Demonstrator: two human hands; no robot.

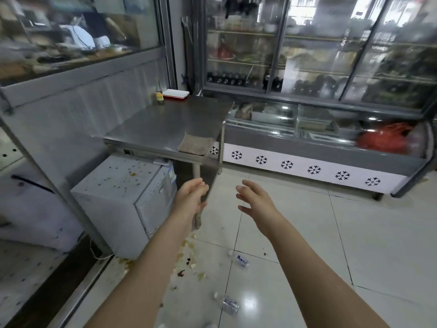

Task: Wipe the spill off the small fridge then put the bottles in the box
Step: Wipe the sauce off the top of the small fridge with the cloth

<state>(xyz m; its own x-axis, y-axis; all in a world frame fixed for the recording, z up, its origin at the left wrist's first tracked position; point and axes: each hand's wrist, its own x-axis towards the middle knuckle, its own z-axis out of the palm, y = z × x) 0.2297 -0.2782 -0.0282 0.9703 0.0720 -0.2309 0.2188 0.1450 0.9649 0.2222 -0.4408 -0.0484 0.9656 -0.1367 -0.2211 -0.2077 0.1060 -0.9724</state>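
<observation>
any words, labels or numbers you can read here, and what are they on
Nothing here is legible.
Label on the glass bottle on the steel table: yellow and green, too blurred.
Sticker on the small fridge: blue and white, too blurred.
Label on the farther floor bottle: blue print, too small.
Nearer floor bottle: unreadable.
Blue sign at the display cooler: too small.
Chest freezer front: snowflake marks only, no words.

Beyond the left hand [191, 197] the table [160, 124] was brushed metal with a dull sheen, the cloth [195, 144] on it coarse and matt. Left of that hand the small fridge [111, 185] had a matt white top flecked with spill [132, 174]. Below the right hand [256, 200] the floor tiles [307, 233] were smooth and glossy, the bottles [230, 304] clear crinkled plastic.
</observation>
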